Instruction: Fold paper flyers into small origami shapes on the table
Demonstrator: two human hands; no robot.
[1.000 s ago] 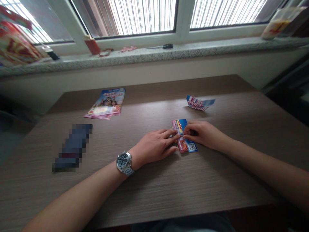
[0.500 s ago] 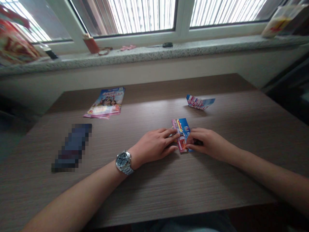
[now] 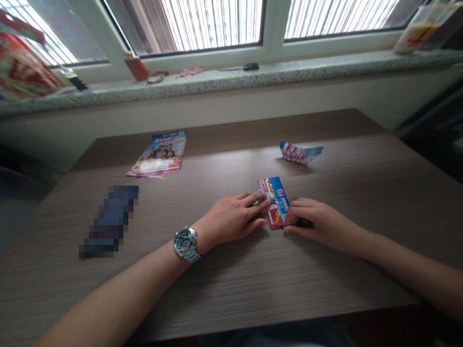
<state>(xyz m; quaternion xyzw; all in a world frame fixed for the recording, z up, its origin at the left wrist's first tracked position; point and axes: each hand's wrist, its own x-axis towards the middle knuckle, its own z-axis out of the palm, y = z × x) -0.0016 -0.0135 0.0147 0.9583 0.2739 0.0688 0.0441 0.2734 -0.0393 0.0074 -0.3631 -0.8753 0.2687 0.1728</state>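
A small folded colourful leaflet (image 3: 278, 195) lies on the brown table (image 3: 224, 279) in front of me. My left hand (image 3: 235, 216), with a metal watch (image 3: 185, 242) at its wrist, rests palm down with fingers spread, its fingertips on the leaflet's left edge. At the leaflet's lower right corner is my right hand (image 3: 313, 219), its fingers closed round a small dark object (image 3: 304, 222) that is mostly hidden in the palm; thumb and fingertips touch the leaflet's edge.
Behind the leaflet a folded blue and red paper (image 3: 300, 153) stands partly upright. A stack of leaflets (image 3: 162, 153) lies at the back left, with a blurred dark flat object (image 3: 110, 219) nearer me. The stone windowsill (image 3: 202, 86) holds a knife-like tool (image 3: 249, 67) and a red-brown case (image 3: 136, 66).
My right hand has slid slightly right and down along the leaflet, uncovering more of its blue right part. My left hand has stayed in place.
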